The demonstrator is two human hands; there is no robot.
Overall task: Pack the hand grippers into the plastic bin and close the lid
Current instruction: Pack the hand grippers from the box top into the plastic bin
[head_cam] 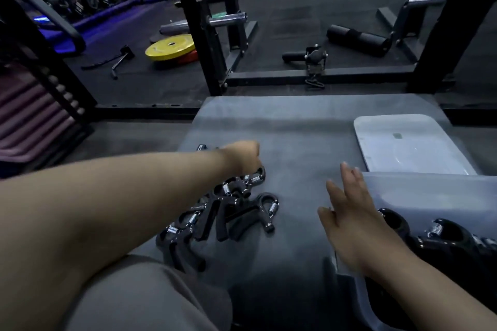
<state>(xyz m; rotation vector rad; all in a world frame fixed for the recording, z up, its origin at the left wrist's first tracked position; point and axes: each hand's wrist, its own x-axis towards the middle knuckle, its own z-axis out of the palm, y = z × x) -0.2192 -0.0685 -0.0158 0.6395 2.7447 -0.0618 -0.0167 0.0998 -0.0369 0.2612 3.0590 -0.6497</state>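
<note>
Grey padded counter point(295, 126), gym floor behind. Plastic bin point(419, 196) at 4 o'clock, some grippers inside; right hand point(355, 223) flat-fingered at its rim, holding nothing, so use it to brace the bin. Loose hand grippers point(228, 212) piled at 7 o'clock. Left hand point(242, 156) curls round the far gripper point(255, 177); lift straight, springs may snag neighbours. Lid point(408, 142) at 3 o'clock, off.
</note>
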